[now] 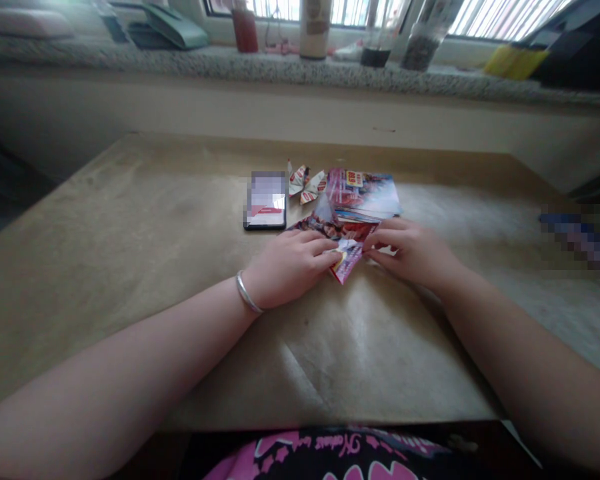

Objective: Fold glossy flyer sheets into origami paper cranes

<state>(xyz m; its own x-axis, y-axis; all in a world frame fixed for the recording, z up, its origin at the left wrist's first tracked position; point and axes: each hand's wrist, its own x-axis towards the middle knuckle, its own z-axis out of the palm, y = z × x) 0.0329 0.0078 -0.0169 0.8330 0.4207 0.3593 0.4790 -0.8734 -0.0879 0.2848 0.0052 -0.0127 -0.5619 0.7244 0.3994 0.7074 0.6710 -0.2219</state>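
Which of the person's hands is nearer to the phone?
Left. The left hand, on the colorful paper, is just below and right of the phone; the right hand, at the paper's right edge, is farther right.

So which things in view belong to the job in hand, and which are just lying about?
In the job:
glossy folded paper, at the left hand and right hand
likely the printed sheets and red-white folded piece

Lying about:
phone, apparently
red container and yellow item on the windowsill
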